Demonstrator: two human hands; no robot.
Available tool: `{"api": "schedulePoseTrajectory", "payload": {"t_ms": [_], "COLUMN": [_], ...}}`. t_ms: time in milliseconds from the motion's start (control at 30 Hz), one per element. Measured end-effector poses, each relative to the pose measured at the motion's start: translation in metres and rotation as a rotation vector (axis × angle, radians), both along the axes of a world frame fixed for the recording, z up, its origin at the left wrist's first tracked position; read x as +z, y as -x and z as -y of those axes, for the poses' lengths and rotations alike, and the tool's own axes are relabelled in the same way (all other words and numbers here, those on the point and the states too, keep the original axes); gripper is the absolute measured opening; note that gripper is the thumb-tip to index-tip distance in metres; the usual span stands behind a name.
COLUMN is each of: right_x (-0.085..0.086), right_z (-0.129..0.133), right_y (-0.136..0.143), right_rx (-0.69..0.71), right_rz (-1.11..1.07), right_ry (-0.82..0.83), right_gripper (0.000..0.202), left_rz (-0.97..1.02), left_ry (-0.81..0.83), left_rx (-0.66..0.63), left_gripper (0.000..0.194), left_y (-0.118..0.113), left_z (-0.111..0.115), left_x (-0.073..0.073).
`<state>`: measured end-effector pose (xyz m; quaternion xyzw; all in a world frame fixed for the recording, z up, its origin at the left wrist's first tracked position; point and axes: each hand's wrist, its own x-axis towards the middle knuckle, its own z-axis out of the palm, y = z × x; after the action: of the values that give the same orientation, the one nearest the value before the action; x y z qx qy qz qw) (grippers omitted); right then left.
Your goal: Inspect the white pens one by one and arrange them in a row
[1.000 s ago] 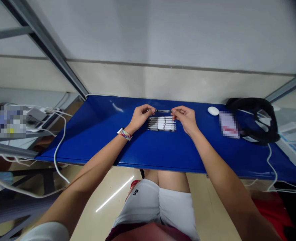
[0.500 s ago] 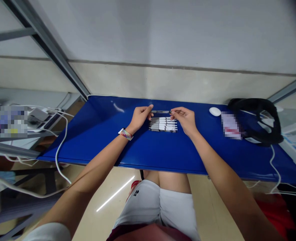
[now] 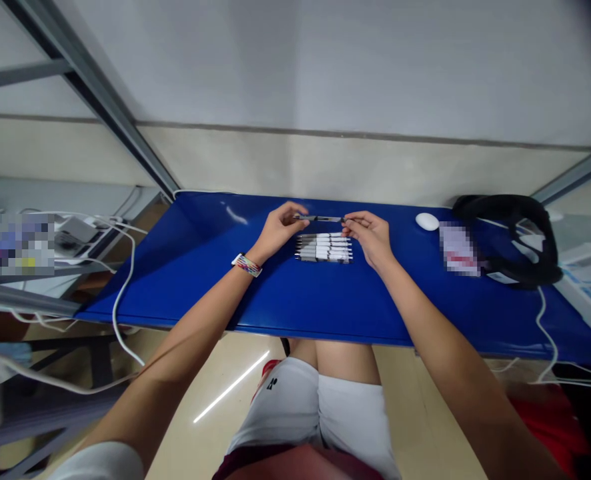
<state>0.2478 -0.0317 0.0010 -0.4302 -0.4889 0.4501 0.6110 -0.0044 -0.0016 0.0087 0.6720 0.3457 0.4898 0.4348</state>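
Observation:
A dark and clear pen is held level between my two hands, just beyond a row of pens. My left hand has its thumb and fingers at the pen's left end. At the right end, my right hand pinches the pen with its fingertips. Several white and grey pens lie side by side on the blue table, below the held pen and close to my right fingertips.
To the right lie a white oval object, a blurred-out packet and a black headset-like strap. A white cable hangs over the table's left side. Metal posts stand at both sides.
My left fingers have shifted up and opened slightly around the pen's left end. The held pen has risen a little. My right hand has barely moved.

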Motion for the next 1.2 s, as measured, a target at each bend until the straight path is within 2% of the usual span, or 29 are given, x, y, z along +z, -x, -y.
{"api": "schedulePoseTrajectory", "payload": {"t_ms": [33, 100, 167, 233, 300, 333, 367, 467, 533, 633, 667, 800, 900, 1200], "right_x": [0.0, -0.001, -0.001, -0.002, -0.003, -0.003, -0.003, -0.003, -0.003, -0.003, -0.002, 0.0, 0.003, 0.002], "right_z": [0.0, -0.001, -0.001, -0.001, -0.001, -0.002, -0.002, -0.002, -0.002, -0.003, -0.003, -0.004, -0.005, -0.011], "right_y": [-0.001, -0.001, -0.001, -0.001, -0.002, -0.002, -0.002, -0.003, -0.003, -0.003, -0.003, -0.006, -0.009, -0.016], "right_rx": [0.007, 0.018, 0.015, 0.007, 0.008, 0.011, 0.012, 0.0, -0.007, 0.005, 0.013, 0.023, -0.005, -0.052], "right_rz": [-0.01, -0.022, -0.027, -0.031, -0.033, -0.033, -0.032, -0.027, -0.028, -0.051, -0.065, -0.157, -0.233, -0.359], "right_ry": [0.0, 0.0, 0.007, 0.015, 0.017, 0.017, 0.019, 0.032, 0.039, 0.04, 0.043, 0.092, 0.128, 0.195], "right_gripper": [0.021, 0.021, 0.021, 0.021, 0.021, 0.021, 0.021, 0.021, 0.021, 0.021, 0.02, 0.015, 0.012, 0.011], "left_rz": [-0.023, -0.057, -0.051, -0.05, -0.073, -0.079, -0.078, -0.075, -0.121, -0.199, -0.203, -0.084, -0.004, 0.06], "left_ry": [-0.005, -0.011, -0.026, -0.053, -0.045, -0.024, -0.002, 0.008, -0.011, 0.006, 0.01, -0.009, -0.004, 0.028], "left_rx": [0.021, 0.056, 0.057, 0.056, 0.081, 0.088, 0.083, 0.032, 0.041, 0.129, 0.155, 0.149, 0.139, 0.15], "left_gripper": [0.032, 0.037, 0.035, 0.042, 0.031, 0.037, 0.041, 0.038, 0.034, 0.061, 0.063, 0.027, 0.029, 0.028], "left_y": [0.001, 0.001, 0.001, 0.001, 0.001, 0.002, 0.002, 0.003, 0.004, 0.006, 0.006, 0.008, 0.009, 0.012], "left_z": [0.0, 0.0, 0.0, 0.0, 0.0, -0.001, -0.001, -0.001, -0.001, -0.002, -0.003, -0.008, -0.011, -0.015], "left_x": [0.0, 0.0, 0.0, -0.001, -0.001, -0.001, -0.001, 0.0, 0.001, 0.001, 0.0, -0.005, -0.008, -0.012]}}
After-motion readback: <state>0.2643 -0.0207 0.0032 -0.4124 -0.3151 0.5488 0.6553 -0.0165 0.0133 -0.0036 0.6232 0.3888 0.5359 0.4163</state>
